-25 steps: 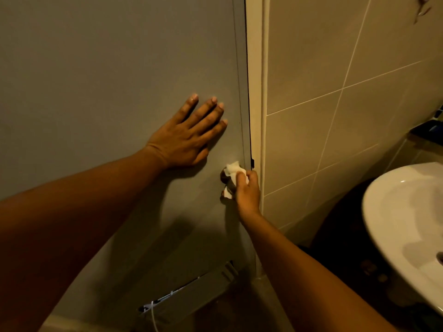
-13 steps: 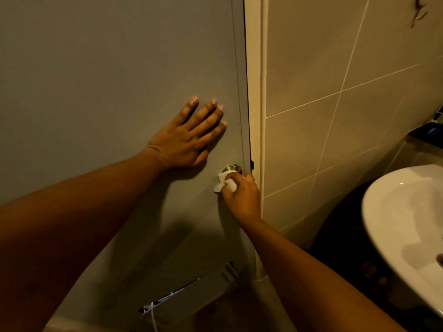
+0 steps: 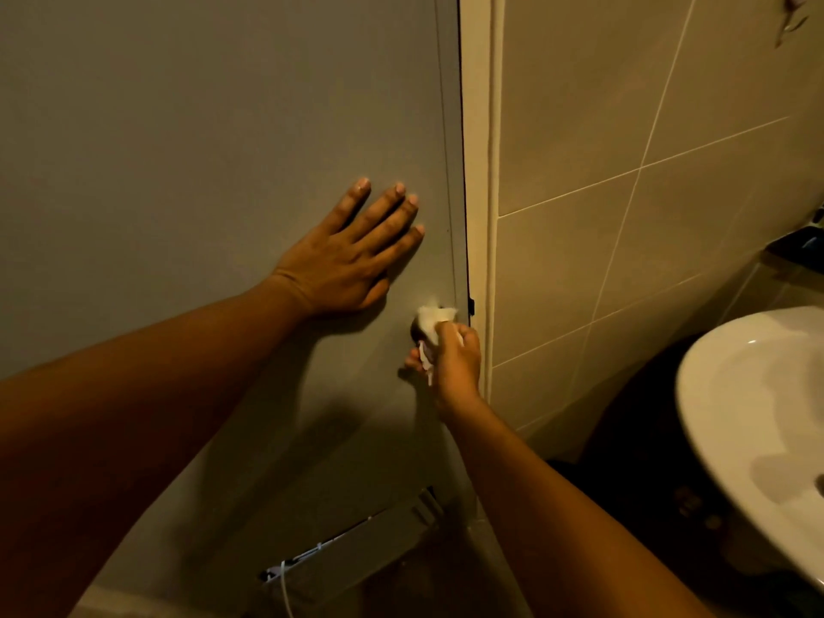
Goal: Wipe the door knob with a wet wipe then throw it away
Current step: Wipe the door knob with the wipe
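The grey door (image 3: 178, 127) fills the left and middle of the view, and everything else is placed against it. The left hand (image 3: 343, 256) lies flat on the door panel, palm down, fingers (image 3: 392, 211) spread and straight, gripping nothing; its fingertips point up and to the right toward the door's closing edge. The left forearm runs down from the wrist to the lower left corner.

Just below and to the right of that hand, close to the door's right edge, sits the door knob (image 3: 417, 332), almost wholly covered; only a dark sliver of it shows at the left of the white wet wipe (image 3: 431, 322). The wipe is bunched over the knob, with a loose tail hanging down beside the thumb. The right hand (image 3: 452, 361) is curled closed around the wipe and presses it onto the knob, slightly blurred.

At the foot of the door, a slatted vent (image 3: 356, 550) is set into the panel, with a thin white cord (image 3: 285, 591) dangling from it.

Right of the door's edge stands the pale door frame (image 3: 479, 171), then a wall of large beige tiles (image 3: 646, 104). Farthest from the door, at the right border, the rim of a white washbasin (image 3: 713, 417) curves into view, with dark floor beneath it.
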